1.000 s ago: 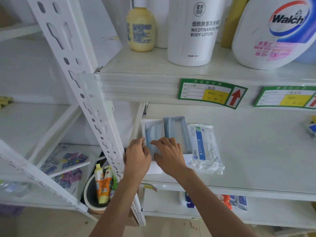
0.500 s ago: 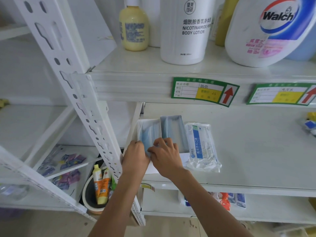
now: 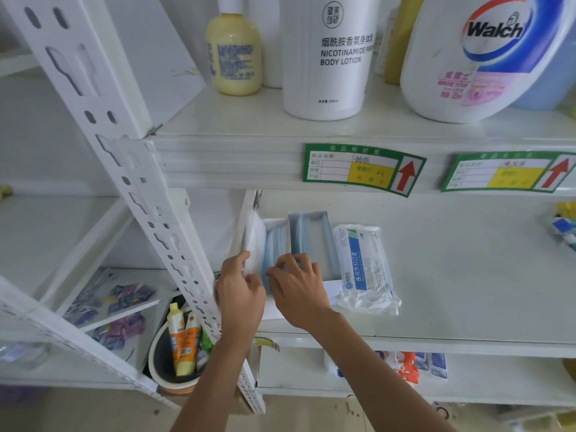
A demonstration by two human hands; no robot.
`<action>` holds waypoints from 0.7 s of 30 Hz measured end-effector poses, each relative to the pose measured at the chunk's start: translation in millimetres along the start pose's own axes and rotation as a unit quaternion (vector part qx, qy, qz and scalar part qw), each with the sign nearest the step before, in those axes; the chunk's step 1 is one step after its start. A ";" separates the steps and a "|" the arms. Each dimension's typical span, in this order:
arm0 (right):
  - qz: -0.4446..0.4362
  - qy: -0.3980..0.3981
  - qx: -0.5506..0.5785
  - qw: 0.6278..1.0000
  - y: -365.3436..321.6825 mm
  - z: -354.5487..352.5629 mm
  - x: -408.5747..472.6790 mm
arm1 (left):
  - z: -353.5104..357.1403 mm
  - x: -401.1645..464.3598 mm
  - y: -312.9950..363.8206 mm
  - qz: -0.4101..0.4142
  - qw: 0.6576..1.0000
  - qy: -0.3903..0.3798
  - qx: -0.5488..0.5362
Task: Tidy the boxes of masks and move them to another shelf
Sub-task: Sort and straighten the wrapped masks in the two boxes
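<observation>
On the middle shelf [image 3: 467,291], at its left end, stands an open white box [image 3: 274,222] holding blue masks [image 3: 272,247]. My left hand [image 3: 240,291] grips the box's raised left flap [image 3: 254,244]. My right hand [image 3: 299,288] pinches the near edge of the blue masks inside. Beside it lies a second stack of blue masks [image 3: 313,241], and to its right a sealed white pack of masks [image 3: 363,266] with a blue stripe.
A slanted white upright [image 3: 131,182] crosses just left of my hands. Bottles stand on the shelf above: a yellow one [image 3: 233,54], white body lotion [image 3: 330,57], a Walch jug [image 3: 477,57]. A bucket of tubes [image 3: 180,353] sits below left. Small packets [image 3: 564,229] lie far right.
My left hand has lifted the box's left flap upright. My right hand's fingers have closed on the masks' near edge. The view has drifted slightly.
</observation>
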State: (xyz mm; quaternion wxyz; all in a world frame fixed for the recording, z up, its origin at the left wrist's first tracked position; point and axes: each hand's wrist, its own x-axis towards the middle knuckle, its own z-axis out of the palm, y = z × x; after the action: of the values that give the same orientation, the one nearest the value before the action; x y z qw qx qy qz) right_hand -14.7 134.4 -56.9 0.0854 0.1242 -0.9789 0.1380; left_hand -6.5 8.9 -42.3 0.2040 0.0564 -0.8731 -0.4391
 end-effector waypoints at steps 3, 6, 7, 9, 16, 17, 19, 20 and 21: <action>-0.003 -0.004 0.082 0.997 2.8 -5.7 0.9 | 1.3 1.4 -0.9 0.015 1.000 -0.002 0.022; 0.030 0.046 0.164 0.985 15.7 -16.9 -0.3 | 3.2 -0.3 -2.6 0.028 0.997 -0.017 0.063; 0.054 0.068 0.158 0.984 22.9 -20.3 -1.8 | 3.8 -0.9 -2.4 0.036 0.996 -0.024 0.076; 0.114 0.086 0.121 0.982 38.4 -26.8 -5.9 | 4.0 -0.6 0.1 0.056 0.993 -0.034 0.102; 0.136 0.022 -0.065 0.988 48.6 -29.8 -7.3 | -2.9 20.9 24.1 0.114 0.988 -0.009 0.101; 0.128 0.023 -0.069 0.989 46.2 -29.1 -5.1 | -4.2 23.8 28.5 0.121 0.989 0.001 0.088; 0.108 0.029 -0.066 0.992 39.6 -26.2 -1.3 | -5.8 28.7 35.7 0.132 0.990 0.023 0.052; 0.099 0.030 -0.054 0.993 36.0 -23.9 -0.1 | -6.0 30.5 38.3 0.133 0.990 0.033 0.032; 0.092 0.028 -0.035 0.995 33.0 -21.3 0.9 | -6.0 31.6 40.1 0.130 0.991 0.041 0.015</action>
State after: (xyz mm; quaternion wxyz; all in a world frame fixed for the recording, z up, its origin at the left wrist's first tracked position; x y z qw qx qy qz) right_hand -21.5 171.1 -44.8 0.1041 0.0266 -0.9876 0.1144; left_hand -29.6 20.1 2.2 0.2942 -0.0362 -0.8706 -0.3926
